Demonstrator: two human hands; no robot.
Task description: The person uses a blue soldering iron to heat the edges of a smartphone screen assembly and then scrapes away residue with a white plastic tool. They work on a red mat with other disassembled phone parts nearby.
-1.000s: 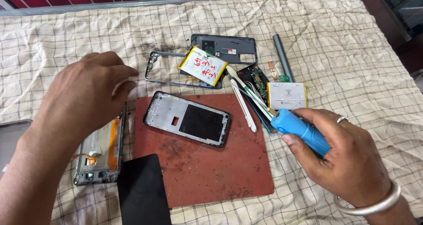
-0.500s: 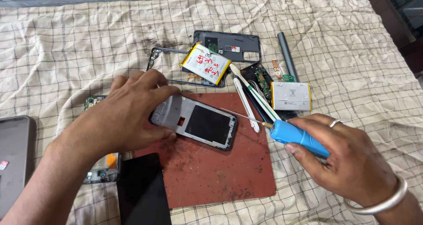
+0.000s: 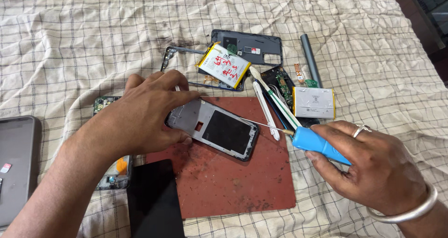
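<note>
Left hand [image 3: 142, 119] is clamping the phone frame's [image 3: 219, 133] 9 o'clock end on the red mat [image 3: 233, 186]; right hand [image 3: 373, 168] is gripping a blue screwdriver [image 3: 319, 144], tip reaching the frame's 3 o'clock edge. Mat lying bare toward 6 o'clock.

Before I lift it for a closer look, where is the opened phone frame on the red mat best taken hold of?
Probably by its two long edges near the left end, coming from the left, as the left hand does now. The phone frame lies flat and thin on the red mat, so its edges offer the only purchase, and the screwdriver in the right hand points in from the right.
</note>
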